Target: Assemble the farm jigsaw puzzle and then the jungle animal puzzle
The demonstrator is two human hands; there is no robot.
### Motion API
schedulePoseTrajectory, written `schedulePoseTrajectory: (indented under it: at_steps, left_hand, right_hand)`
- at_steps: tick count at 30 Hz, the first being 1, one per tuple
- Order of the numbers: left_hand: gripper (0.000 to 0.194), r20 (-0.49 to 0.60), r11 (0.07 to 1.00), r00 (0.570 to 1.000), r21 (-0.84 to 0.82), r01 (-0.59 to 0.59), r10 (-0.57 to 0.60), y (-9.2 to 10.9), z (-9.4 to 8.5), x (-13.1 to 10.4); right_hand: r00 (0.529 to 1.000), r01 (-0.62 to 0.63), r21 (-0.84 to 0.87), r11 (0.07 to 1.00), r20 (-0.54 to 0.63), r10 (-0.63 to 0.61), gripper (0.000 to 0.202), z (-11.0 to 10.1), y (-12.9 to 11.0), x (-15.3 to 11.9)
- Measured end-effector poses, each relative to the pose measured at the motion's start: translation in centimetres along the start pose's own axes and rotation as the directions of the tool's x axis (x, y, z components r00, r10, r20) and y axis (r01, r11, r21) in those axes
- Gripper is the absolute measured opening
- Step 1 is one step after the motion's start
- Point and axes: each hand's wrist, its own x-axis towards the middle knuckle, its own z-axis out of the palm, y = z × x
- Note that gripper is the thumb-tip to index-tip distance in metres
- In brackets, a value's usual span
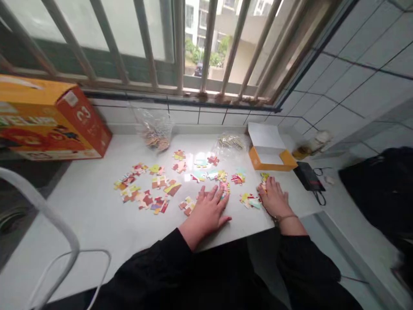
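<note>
My left hand (208, 212) lies palm down with its fingers spread, over puzzle pieces at the middle of the white counter (129, 234). Farther right, my right hand (275, 198) rests flat on more colourful pieces, which it partly covers. Between the hands lies a small group of pieces (251, 200). Another piece (187, 206) sits just left of my left hand. Many joined and loose pieces (158, 204) spread to the left, and several (238, 178) lie beyond my hands.
An orange and red box (85, 122) stands at the left. Clear plastic bags (157, 131) and an open yellow box (269, 159) are along the back. A black item (309, 176) with a cord lies right. A white curved tube (61, 226) crosses the left foreground.
</note>
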Motion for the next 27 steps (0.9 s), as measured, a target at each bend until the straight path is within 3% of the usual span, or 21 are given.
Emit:
schedulePoseTrajectory:
  at_steps: [5, 9, 11, 14, 21, 27]
  left_hand:
    - [0.081, -0.017, 1.000, 1.000, -0.007, 0.007, -0.007, -0.2, 0.6, 0.1]
    - [0.078, -0.024, 1.000, 1.000, -0.010, 0.010, -0.010, -0.2, 0.6, 0.2]
    - [0.078, -0.027, 1.000, 1.000, -0.013, 0.009, -0.010, -0.2, 0.5, 0.2]
    - [0.077, -0.030, 1.000, 1.000, -0.013, 0.008, -0.008, -0.2, 0.5, 0.1]
    - [0.073, -0.071, 1.000, 0.997, 0.010, 0.016, -0.015, -0.4, 0.9, 0.0]
    - [0.069, -0.092, 0.995, 0.992, 0.052, 0.087, -0.082, -0.6, 0.8, -0.5]
  right_hand:
    - [0.988, -0.150, 0.034, 0.988, -0.018, 0.151, 0.092, 0.0, 2.0, -1.4]
    - [0.983, -0.142, 0.100, 0.985, -0.104, 0.153, 0.092, 0.0, 2.3, -2.8]
    - [0.984, -0.050, 0.099, 0.994, -0.167, 0.066, 0.088, 0.2, 1.8, -3.6]
    - [0.987, 0.114, 0.082, 0.990, -0.126, -0.104, 0.080, 0.8, 0.2, -4.3]
    - [0.977, 0.208, -0.007, 0.978, -0.043, -0.208, 0.084, 1.2, -5.7, -3.7]
    - [0.906, 0.423, -0.032, 0.905, 0.013, -0.423, 0.078, -0.1, -9.3, -2.2]
